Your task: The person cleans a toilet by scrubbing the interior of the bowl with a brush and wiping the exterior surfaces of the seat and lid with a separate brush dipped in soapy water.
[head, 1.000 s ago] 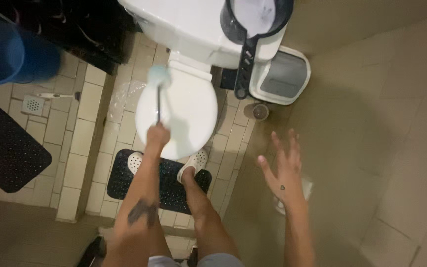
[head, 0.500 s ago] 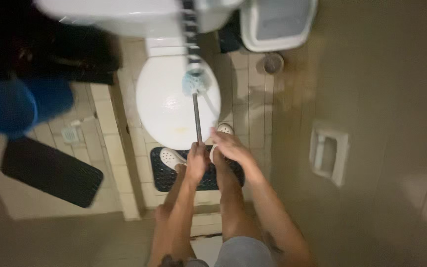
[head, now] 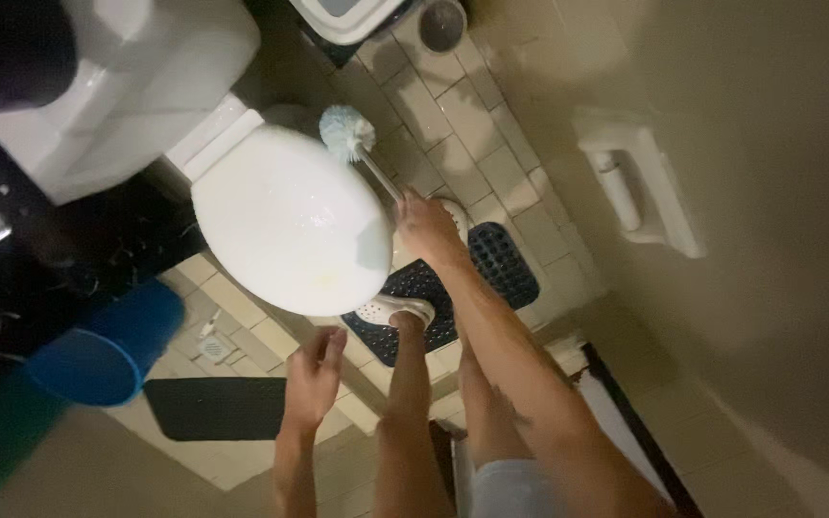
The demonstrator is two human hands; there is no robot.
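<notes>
My right hand (head: 424, 225) grips the thin metal handle of a toilet brush (head: 345, 129). Its pale blue bristle head rests at the far edge of the closed white toilet lid (head: 280, 225). My left hand (head: 314, 376) hangs free below the lid with its fingers apart, holding nothing. My feet in white clogs (head: 397, 310) stand on a black perforated mat (head: 496, 259) in front of the toilet. The white tank (head: 146, 67) lies at the upper left.
A blue bucket (head: 98, 352) sits at the left, with a dark floor mat (head: 213, 408) beside it. A white paper holder (head: 637, 184) is fixed to the beige wall on the right. A white bin (head: 347, 14) and a small round cup (head: 441, 24) stand at the top.
The brush passed from my left hand through both hands to my right hand. My left hand let go and dropped away. The brush head moved to the lid's other side; the view swung round.
</notes>
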